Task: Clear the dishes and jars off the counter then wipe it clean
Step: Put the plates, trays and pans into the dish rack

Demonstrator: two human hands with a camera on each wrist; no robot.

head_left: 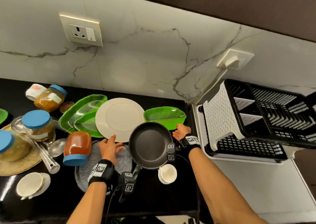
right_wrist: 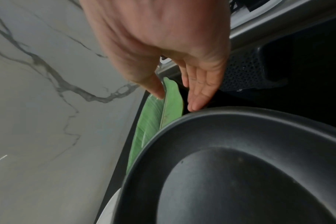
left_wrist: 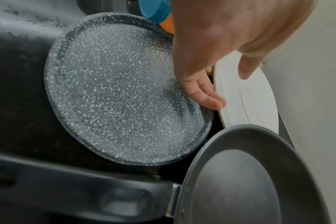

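A white plate (head_left: 119,119) lies mid-counter, between green leaf trays (head_left: 82,112) and a green leaf dish (head_left: 165,116). My left hand (head_left: 116,142) hovers open over a speckled grey plate (head_left: 106,165). In the left wrist view its thumb is above the white plate (left_wrist: 259,97) rim and its fingers (left_wrist: 207,98) are at the near edge. My right hand (head_left: 177,130) is open at the leaf dish's right end, the thumb on the leaf dish (right_wrist: 173,109) and straight fingers (right_wrist: 199,97) beside it. A black frying pan (head_left: 151,145) sits between my hands.
Blue-lidded jars (head_left: 38,124) stand at the left, with an orange jar (head_left: 77,146) on its side. Ladles (head_left: 42,152), a woven mat (head_left: 20,162) and small white bowls (head_left: 167,173) lie nearby. A black and white dish rack (head_left: 256,117) stands to the right of the counter.
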